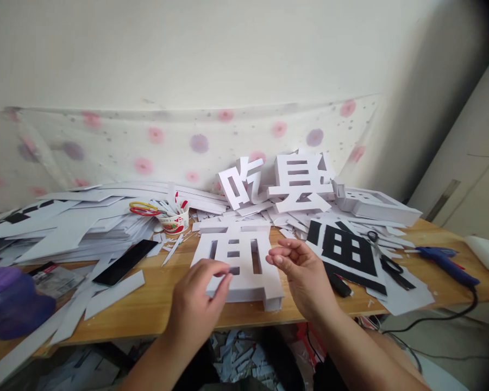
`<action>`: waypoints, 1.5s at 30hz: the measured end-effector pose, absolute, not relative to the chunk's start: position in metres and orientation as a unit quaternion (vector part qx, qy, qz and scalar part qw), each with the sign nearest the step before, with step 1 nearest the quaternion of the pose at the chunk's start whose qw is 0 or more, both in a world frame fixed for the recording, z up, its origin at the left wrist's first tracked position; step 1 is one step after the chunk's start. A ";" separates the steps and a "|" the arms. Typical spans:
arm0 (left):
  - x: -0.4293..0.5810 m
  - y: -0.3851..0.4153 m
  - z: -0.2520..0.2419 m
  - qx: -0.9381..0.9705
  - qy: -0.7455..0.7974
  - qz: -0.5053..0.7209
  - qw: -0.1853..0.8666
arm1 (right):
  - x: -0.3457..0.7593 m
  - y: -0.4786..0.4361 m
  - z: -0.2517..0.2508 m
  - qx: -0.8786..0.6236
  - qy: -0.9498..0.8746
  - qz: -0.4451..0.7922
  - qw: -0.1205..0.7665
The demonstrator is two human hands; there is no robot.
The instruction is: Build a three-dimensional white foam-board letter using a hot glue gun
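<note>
A white three-dimensional block character (pixel 244 279), built of smooth board with cut-out slots, lies on the wooden table in front of me. My left hand (pixel 199 290) is over its left front part, thumb and forefinger tips nearly together in a loose pinch. At the character's right side, my right hand (pixel 303 274) has thumb and forefinger pinched, the other fingers curled. Whatever either pinch holds, if anything, is too small to see. Beside my right hand lies a black stencil-like character sheet (pixel 348 252), with scissors (pixel 385 258) on its right edge.
Finished white characters (pixel 299 182) lean at the back. A blue glue gun (pixel 448 266) with a cord lies right. Left are stacked white boards (pixel 65 239), a black phone-like slab (pixel 124 263), a paper cup of tools (pixel 175 222) and a purple-lidded container (pixel 14 298). Scraps (pixel 244 355) lie below.
</note>
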State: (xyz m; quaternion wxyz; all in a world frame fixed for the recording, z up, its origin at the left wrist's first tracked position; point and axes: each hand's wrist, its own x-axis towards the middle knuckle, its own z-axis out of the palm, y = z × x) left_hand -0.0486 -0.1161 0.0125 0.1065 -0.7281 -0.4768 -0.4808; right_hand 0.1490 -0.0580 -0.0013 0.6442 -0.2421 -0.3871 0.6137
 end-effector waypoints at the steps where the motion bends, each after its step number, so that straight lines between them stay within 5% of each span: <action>1: -0.039 -0.115 0.014 -0.739 -0.462 -0.479 0.105 | 0.146 -0.063 -0.001 -0.222 -0.387 0.630 0.636; 9: -0.014 -0.104 0.017 -0.698 -0.526 -0.486 0.010 | 0.134 -0.092 -0.005 -0.028 -0.465 0.680 0.566; 45: -0.003 -0.126 0.010 -0.725 -0.475 -0.496 0.045 | 0.148 -0.111 -0.012 -0.083 -0.647 0.575 0.494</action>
